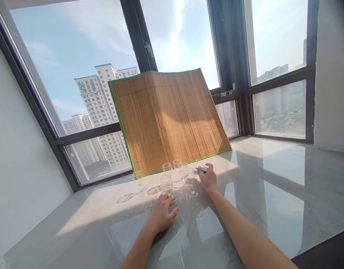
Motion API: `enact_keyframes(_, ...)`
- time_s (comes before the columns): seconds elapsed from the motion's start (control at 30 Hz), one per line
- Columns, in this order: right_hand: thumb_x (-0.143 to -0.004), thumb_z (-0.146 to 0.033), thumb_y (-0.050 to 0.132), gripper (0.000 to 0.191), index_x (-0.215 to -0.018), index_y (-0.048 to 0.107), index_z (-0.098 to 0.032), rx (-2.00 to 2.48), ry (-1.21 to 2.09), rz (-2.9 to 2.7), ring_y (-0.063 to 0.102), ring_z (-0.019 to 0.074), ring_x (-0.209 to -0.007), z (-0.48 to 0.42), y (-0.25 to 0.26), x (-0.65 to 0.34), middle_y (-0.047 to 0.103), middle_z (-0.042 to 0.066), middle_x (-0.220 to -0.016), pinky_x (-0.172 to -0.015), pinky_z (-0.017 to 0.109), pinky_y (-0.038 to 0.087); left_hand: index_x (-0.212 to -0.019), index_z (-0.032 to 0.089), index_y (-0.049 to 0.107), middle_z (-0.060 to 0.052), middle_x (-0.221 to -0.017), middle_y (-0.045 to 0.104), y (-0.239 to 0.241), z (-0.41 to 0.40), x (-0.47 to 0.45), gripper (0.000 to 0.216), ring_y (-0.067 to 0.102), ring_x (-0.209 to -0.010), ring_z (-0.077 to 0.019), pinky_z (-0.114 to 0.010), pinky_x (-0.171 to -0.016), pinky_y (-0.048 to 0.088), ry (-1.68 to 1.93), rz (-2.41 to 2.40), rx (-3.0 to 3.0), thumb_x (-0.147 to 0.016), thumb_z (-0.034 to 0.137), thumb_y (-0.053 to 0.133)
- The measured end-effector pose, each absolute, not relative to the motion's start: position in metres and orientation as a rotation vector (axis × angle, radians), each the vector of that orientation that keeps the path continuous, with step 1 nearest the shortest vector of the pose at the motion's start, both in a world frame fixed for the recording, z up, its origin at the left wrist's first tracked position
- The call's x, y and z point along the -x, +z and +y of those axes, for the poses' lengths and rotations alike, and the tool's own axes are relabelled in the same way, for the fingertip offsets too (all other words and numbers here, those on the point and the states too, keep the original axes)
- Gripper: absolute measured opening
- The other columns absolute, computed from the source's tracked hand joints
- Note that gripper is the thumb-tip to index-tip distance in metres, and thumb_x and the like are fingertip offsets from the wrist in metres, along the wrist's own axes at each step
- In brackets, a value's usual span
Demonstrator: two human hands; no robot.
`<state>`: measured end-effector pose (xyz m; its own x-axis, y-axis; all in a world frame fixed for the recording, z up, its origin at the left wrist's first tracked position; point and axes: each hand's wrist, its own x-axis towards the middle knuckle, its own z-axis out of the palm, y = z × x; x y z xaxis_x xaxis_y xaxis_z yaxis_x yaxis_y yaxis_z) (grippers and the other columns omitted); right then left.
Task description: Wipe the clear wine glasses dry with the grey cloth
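Observation:
Several small clear stemmed glasses stand close together on the glossy pale ledge (110, 228). My left hand (162, 215) is low at the front of the group, thumb and fingers apart. Its fingertips are by the foot of the nearest glass (166, 184); whether they touch it I cannot tell. My right hand (209, 178) is closed on a crumpled white cloth or tissue (200, 170), just right of another glass (189, 174). One more glass (137, 175) stands apart on the left, casting a long shadow. The glasses behind overlap one another.
A bamboo mat (172, 119) with green edging leans against the windows right behind the glasses. Dark window frames (233, 67) surround the ledge, with a white wall (20, 157) on the left. Sunlight and reflections streak the shiny surface.

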<state>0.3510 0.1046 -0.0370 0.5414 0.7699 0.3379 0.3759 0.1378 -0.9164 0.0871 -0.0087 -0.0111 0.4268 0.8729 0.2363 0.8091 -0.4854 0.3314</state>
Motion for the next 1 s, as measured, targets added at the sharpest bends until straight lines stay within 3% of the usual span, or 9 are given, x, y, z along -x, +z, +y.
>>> enact_keyframes(0.23, -0.08, -0.036, 0.049, 0.046, -0.123, 0.044, -0.021, 1.495, 0.377, -1.036, 0.062, 0.0234, -0.074, 0.102, -0.033, -0.351, 0.064, 0.007, -0.087, -0.064, 0.029, 0.043, -0.119, 0.017, 0.065, -0.012, -0.122, 0.061, -0.021, 0.02, -0.047, 0.05, 0.051, -0.12, -0.0269, -0.039, -0.106, 0.038, 0.648, 1.87, -2.274, -0.09, 0.05, 0.04)
enact_keyframes(0.53, -0.08, -0.035, 0.05, 0.045, -0.122, 0.046, -0.021, 1.505, 0.36, -1.033, 0.061, 0.0231, -0.075, 0.102, -0.034, -0.35, 0.064, 0.005, -0.085, -0.065, 0.029, 0.042, -0.122, 0.013, 0.061, -0.015, -0.132, 0.057, -0.029, 0.043, 0.005, 0.051, 0.043, -0.132, -0.028, -0.041, -0.11, 0.032, 0.467, 2.298, -2.13, -0.092, 0.044, 0.034)
enact_keyframes(0.8, -0.08, -0.036, 0.049, 0.046, -0.123, 0.045, -0.02, 1.493, 0.376, -1.034, 0.06, 0.0224, -0.073, 0.102, -0.034, -0.351, 0.063, 0.004, -0.082, -0.062, 0.028, 0.041, -0.123, 0.015, 0.059, -0.017, -0.133, 0.056, -0.021, 0.032, -0.002, 0.051, 0.046, -0.13, -0.033, -0.043, -0.104, 0.037, 0.316, 2.418, -2.086, -0.092, 0.046, 0.036)
enact_keyframes(1.0, -0.079, -0.037, 0.049, 0.047, -0.123, 0.046, -0.02, 1.464, 0.379, -1.025, 0.061, 0.0227, -0.072, 0.103, -0.035, -0.35, 0.063, 0.004, -0.08, -0.062, 0.028, 0.042, -0.141, 0.019, 0.045, -0.02, -0.14, 0.049, -0.01, 0.016, -0.022, 0.062, 0.043, -0.132, -0.0401, -0.054, -0.105, 0.032, 0.272, 2.532, -1.851, -0.089, 0.052, 0.041)
